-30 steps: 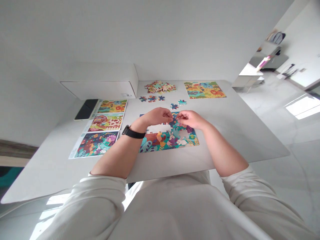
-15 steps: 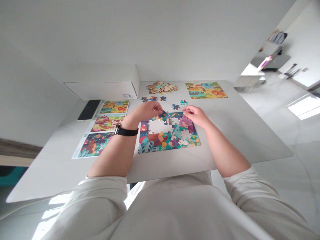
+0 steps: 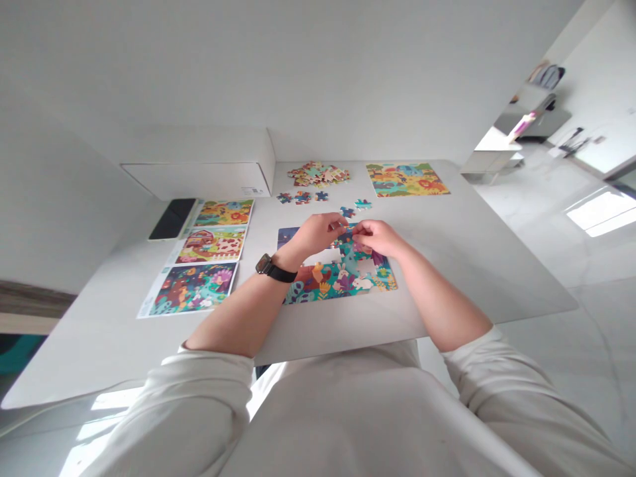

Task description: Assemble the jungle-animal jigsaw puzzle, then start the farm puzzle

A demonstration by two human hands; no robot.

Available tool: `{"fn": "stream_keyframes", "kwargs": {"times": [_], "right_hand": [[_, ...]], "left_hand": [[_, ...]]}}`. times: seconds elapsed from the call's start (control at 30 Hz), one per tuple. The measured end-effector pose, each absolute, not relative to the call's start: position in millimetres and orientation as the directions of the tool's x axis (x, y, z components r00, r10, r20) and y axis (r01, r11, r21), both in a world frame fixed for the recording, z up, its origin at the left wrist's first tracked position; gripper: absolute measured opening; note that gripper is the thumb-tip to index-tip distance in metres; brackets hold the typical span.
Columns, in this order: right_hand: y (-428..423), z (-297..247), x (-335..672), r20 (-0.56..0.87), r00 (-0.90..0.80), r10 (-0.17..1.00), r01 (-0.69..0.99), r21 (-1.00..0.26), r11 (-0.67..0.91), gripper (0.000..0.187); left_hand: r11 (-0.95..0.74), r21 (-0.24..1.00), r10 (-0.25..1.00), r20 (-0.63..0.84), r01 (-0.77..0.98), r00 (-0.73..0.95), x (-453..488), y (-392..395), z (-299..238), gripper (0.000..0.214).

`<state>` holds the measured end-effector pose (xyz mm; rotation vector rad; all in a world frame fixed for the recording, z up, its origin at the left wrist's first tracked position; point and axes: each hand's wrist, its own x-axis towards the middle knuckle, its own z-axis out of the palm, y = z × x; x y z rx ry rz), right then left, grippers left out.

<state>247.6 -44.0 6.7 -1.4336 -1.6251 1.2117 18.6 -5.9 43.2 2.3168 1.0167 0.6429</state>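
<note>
Puzzle (image 3: 342, 273) at 12 o'clock, L hand (image 3: 320, 233) over its 11, R hand (image 3: 378, 237) over its 1, prob. close for fine control; can't tell if either's fingertips clamp anything. Loose pcs (image 3: 303, 197) beyond, prob. for quick reach.

Bench (image 3: 477, 265): before the person, its far edge along the wall (image 3: 348, 79).
Partly assembled jigsaw (image 3: 342, 281): on the bench, toward the near edge.
Left hand (image 3: 342, 230): over the jigsaw's far part, just left of the right hand (image 3: 354, 233).
Loose pieces (image 3: 363, 205): two just behind the jigsaw; three in a row farther back, leftward.
Piece heap (image 3: 318, 173): behind that row, near the wall.
Box (image 3: 193, 180): back left, left of the heap.
Printed sheet (image 3: 211, 245): left of the jigsaw, before the box.
Smartphone (image 3: 173, 218): at the sheet's far left corner.
Animal picture (image 3: 407, 179): back right, well apart from the sheet.
</note>
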Motion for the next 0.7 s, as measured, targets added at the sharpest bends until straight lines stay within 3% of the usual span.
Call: {"fn": "stream_keyframes", "kwargs": {"times": [0.2, 0.33, 0.47, 0.7], "right_hand": [[-41, -2, 242, -0.094, -0.082, 0.992, 0.48, -0.876, -0.043, 0.017], [-40, -4, 238, -0.017, -0.002, 1.0, 0.648, -0.762, -0.012, 0.013], [-40, -3, 235, 0.088, -0.001, 0.996, 0.779, -0.625, 0.056, 0.016], [-43, 1, 230, 0.107, -0.042, 0.993, 0.849, -0.52, 0.092, 0.02]], "left_hand": [[-0.578, 0.566, 0.8, 0.252, 0.588, 0.544, 12, 6, 28, 0.022], [-0.633, 0.478, 0.768, 0.287, 0.609, 0.572, 10, 12, 15, 0.019], [-0.665, 0.433, 0.742, 0.289, 0.608, 0.605, 10, 13, 6, 0.023], [-0.675, 0.36, 0.733, 0.233, 0.643, 0.639, 14, 8, 4, 0.029]]}}
